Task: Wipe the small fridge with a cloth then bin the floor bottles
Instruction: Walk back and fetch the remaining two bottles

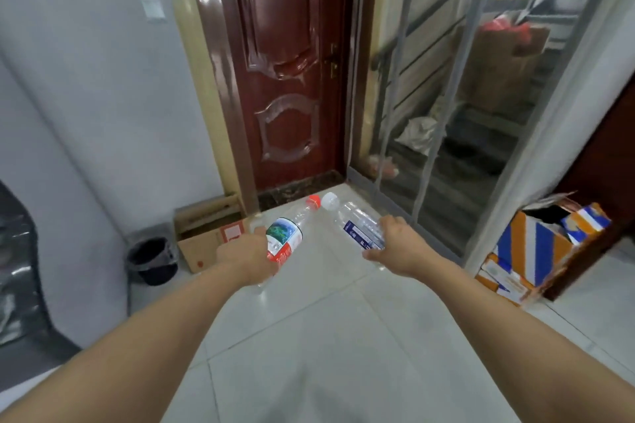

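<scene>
My left hand (pixel 245 256) grips a clear plastic bottle with a red cap and a red and green label (pixel 287 235). My right hand (pixel 400 244) grips a second clear bottle with a white cap and a blue label (pixel 357 225). Both bottles are held out in front of me above the tiled floor, caps pointing away and nearly touching. A small black bin (pixel 153 259) lined with a dark bag stands on the floor by the left wall, left of and below my left hand. The fridge and the cloth are out of view.
An open cardboard box (pixel 209 233) sits next to the bin. A dark red door (pixel 288 65) is straight ahead, with a screen curtain (pixel 446 113) to its right. Stacked orange and blue cartons (pixel 539 251) stand at the right. A dark object (pixel 17 271) fills the left edge.
</scene>
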The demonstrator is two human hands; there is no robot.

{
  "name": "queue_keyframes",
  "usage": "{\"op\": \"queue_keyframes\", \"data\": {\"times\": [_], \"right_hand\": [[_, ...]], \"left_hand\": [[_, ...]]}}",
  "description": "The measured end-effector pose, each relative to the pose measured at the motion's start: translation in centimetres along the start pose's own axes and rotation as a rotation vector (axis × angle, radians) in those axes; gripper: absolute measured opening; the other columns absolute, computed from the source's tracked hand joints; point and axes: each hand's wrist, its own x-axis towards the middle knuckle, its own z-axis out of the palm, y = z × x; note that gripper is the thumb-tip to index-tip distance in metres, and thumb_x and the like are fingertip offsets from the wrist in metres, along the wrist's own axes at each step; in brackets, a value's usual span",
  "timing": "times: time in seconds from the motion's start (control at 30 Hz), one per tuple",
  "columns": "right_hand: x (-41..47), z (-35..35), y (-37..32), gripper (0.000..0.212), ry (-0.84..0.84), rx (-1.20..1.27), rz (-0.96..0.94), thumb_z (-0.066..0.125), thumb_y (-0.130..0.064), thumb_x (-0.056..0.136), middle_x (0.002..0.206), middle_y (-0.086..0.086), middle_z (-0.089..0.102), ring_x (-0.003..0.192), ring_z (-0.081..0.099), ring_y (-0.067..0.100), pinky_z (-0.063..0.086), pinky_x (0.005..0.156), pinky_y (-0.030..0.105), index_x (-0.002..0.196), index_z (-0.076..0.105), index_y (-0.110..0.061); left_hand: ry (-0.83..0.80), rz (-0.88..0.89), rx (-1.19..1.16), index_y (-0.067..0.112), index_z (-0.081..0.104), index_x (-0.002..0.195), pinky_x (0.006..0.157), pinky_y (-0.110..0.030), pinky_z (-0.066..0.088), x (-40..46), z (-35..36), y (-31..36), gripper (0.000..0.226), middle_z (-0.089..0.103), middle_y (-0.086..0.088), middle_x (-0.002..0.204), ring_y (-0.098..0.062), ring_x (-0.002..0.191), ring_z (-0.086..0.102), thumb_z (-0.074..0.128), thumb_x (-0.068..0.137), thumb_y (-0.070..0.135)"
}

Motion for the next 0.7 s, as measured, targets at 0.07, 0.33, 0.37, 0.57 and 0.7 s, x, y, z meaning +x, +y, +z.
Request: {"op": "queue_keyframes", "data": {"times": [0.07,0.33,0.37,0.57,0.7], "right_hand": [[4.3,-0.3,0.6,0.063,-0.019,0.004,-0.023,0.069,-0.041,0.08,0.127,0.008,0.045,0.101,0.054,0.023,0.051,0.086,0.036,0.128,0.039,-0.013],[23.7,-1.9,1.6,0.065,-0.077,-0.065,-0.126,0.069,-0.039,0.081,0.13,0.011,0.043,0.113,0.051,0.027,0.044,0.093,0.035,0.13,0.037,-0.01],[26.3,-2.3,1.7,0.065,-0.082,-0.076,-0.138,0.069,-0.039,0.082,0.13,0.012,0.043,0.113,0.051,0.027,0.044,0.094,0.035,0.13,0.037,-0.01],[39.5,-4.2,2.4,0.066,-0.104,-0.072,-0.175,0.07,-0.038,0.08,0.13,0.012,0.044,0.114,0.05,0.026,0.043,0.094,0.033,0.131,0.038,-0.009],[49.0,-4.5,1.7,0.061,-0.132,-0.079,-0.25,0.071,-0.039,0.078,0.124,0.01,0.047,0.107,0.054,0.024,0.047,0.09,0.035,0.123,0.042,-0.011]], "left_hand": [[-0.003,-0.041,0.003,0.018,0.042,0.124,0.081,-0.03,0.046,3.7,0.0,0.8,0.057,0.061,-0.001,0.118,-0.022,0.106,0.06,0.055,0.08,0.051],[0.003,-0.139,-0.119,0.017,0.04,0.127,0.076,-0.03,0.042,21.9,0.0,3.3,0.067,0.06,-0.004,0.122,-0.025,0.106,0.061,0.058,0.077,0.057],[-0.003,-0.15,-0.12,0.017,0.04,0.128,0.078,-0.03,0.044,24.2,-0.1,3.7,0.068,0.06,-0.003,0.122,-0.024,0.107,0.06,0.058,0.076,0.057],[-0.02,-0.197,-0.096,0.017,0.037,0.133,0.089,-0.035,0.05,35.6,-2.1,5.6,0.069,0.058,-0.004,0.126,-0.023,0.11,0.059,0.058,0.079,0.055],[-0.031,-0.248,-0.146,0.019,0.044,0.126,0.092,-0.037,0.05,42.5,-3.7,5.4,0.058,0.061,-0.003,0.122,-0.023,0.106,0.061,0.056,0.08,0.054]]}}
